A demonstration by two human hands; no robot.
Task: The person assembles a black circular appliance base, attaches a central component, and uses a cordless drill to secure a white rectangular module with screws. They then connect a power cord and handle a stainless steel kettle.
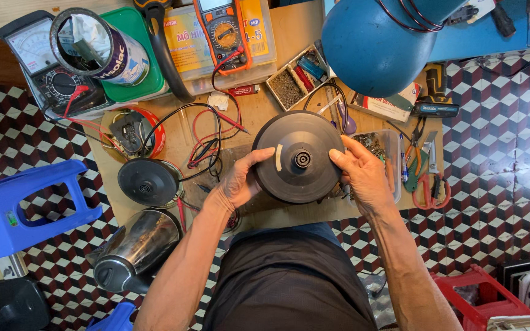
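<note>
I hold a round dark grey kettle base [299, 157] with a centre socket between both hands, above a low wooden table [271, 116]. My left hand [240, 181] grips its left edge with the thumb on top. Gripping the right edge is my right hand [363, 175], thumb on the disc. A second round dark base [148, 182] lies to the left on the table. A steel kettle body [133, 248] lies on its side on the floor at lower left.
An orange multimeter [223, 34] with red and black leads, an analogue meter [44, 61], a can [96, 46], a parts tray [299, 76], pliers and cutters [424, 178] crowd the table. A blue lamp shade [375, 43] overhangs. A blue stool [19, 205] stands left, a red crate [480, 300] lower right.
</note>
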